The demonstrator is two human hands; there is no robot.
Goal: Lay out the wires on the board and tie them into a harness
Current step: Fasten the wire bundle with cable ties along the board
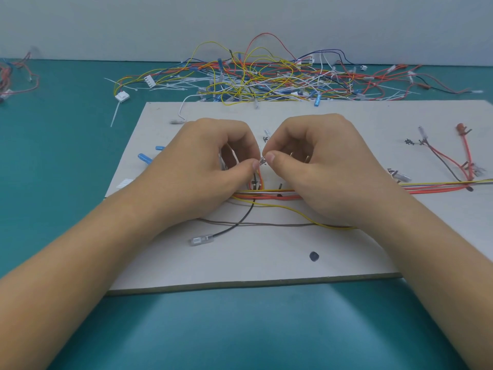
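Two hands, left hand [210, 166] and right hand [320, 166], fingers curled, pinch the red, yellow and black wire bundle [266, 194] lying across the middle of the flat grey cardboard board [266, 260]; its black handwritten marks [408, 142] are illegible.

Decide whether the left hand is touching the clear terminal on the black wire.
Apart. The head view shows bare board between the left hand and the clear terminal.

A wiring workshop: a teal counter [66, 161] carries a harness board [266, 252], with tangled wires [253, 76] and cable ties [170, 88] across the upper frame.
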